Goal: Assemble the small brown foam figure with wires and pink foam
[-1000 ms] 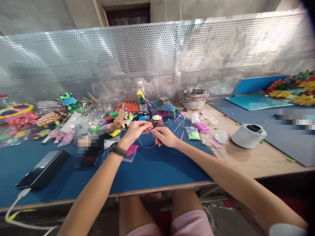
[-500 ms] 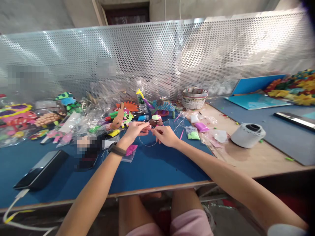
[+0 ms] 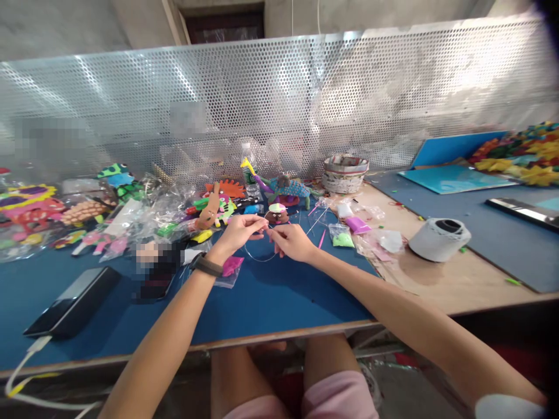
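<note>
My left hand (image 3: 239, 234) and my right hand (image 3: 294, 241) meet fingertip to fingertip over the blue mat, both pinched closed. Between them runs a thin pale wire (image 3: 261, 260), which hangs in a loop below the fingers. Its ends are too small to make out. Just behind the fingertips sits a brown clay figure (image 3: 278, 216) with eyes and a whitish top. A pink pen-like tool (image 3: 322, 239) lies to the right of my right hand. Below my left wrist is a bag of magenta clay (image 3: 233, 266).
Several clay animals and plastic bags crowd the left and back. A power bank (image 3: 72, 302) with a white cable lies front left. A bag of green clay (image 3: 342, 236), a woven basket (image 3: 346, 173) and a grey-white cone (image 3: 440, 240) stand right. A perforated metal screen (image 3: 271, 105) closes the back.
Both hands keep their pinch on the wire, with only a very slight shift of the fingers. The wire loop has moved slightly; the other things stay in place.
</note>
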A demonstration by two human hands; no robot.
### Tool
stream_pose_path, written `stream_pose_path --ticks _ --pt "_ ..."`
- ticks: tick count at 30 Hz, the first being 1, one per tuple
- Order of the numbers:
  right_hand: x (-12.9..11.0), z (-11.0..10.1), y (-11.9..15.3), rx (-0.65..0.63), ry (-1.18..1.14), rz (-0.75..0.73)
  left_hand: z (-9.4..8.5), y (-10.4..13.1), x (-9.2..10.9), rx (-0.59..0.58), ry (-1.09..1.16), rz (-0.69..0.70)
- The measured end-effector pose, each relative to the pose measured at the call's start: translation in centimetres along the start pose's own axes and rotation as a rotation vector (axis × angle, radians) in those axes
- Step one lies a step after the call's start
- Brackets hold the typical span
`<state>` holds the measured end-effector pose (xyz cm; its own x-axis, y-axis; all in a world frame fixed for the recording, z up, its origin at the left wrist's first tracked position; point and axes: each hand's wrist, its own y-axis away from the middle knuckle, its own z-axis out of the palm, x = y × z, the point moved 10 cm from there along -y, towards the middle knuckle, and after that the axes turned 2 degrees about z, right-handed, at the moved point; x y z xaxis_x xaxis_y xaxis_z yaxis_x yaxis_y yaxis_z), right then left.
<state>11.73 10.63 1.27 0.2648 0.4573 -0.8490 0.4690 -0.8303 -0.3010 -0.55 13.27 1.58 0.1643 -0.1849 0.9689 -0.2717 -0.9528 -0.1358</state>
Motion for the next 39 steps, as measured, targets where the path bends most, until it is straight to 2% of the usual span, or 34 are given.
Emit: stream_pose_path --ticks 4,7,9,15,19,23,25,28,32,39 --pt "1.7 1.1 -0.4 -0.075 -0.340 0.163 -0.3 0.1 1.2 0.058 -0.046 0.119" --pt "2.9 1.6 -0.5 -0.086 -0.582 0.306 -1.0 0.7 3.0 0.168 -0.239 0.243" --pt "3.2 1.8 -0.5 -0.095 -0.665 0.357 -1.3 1.1 4.0 0.217 -0.359 0.305" --pt "3.1 1.0 -0.8 -0.074 -0.589 0.286 -0.7 1.3 4.6 0.176 -0.391 0.332" --pt "3.3 1.2 -0.7 -0.070 -0.606 0.310 -0.5 1.5 4.7 0.175 -0.421 0.337" --pt "3.3 0.8 -0.8 -0.061 -0.594 0.297 0.3 1.7 5.0 0.118 -0.458 0.388" --pt "3.1 0.2 -1.0 -0.057 -0.529 0.252 0.2 1.6 5.0 0.128 -0.406 0.377" --pt "2.8 -0.9 -1.2 -0.018 -0.412 0.184 -0.4 1.1 3.7 0.146 -0.146 0.239" --pt "1.8 -1.6 -1.0 0.031 -0.281 0.103 0.2 0.5 1.9 0.057 0.145 0.070" --pt "-0.1 -1.4 -0.1 0.043 -0.160 0.035 1.2 0.6 0.9 -0.110 0.337 -0.022"
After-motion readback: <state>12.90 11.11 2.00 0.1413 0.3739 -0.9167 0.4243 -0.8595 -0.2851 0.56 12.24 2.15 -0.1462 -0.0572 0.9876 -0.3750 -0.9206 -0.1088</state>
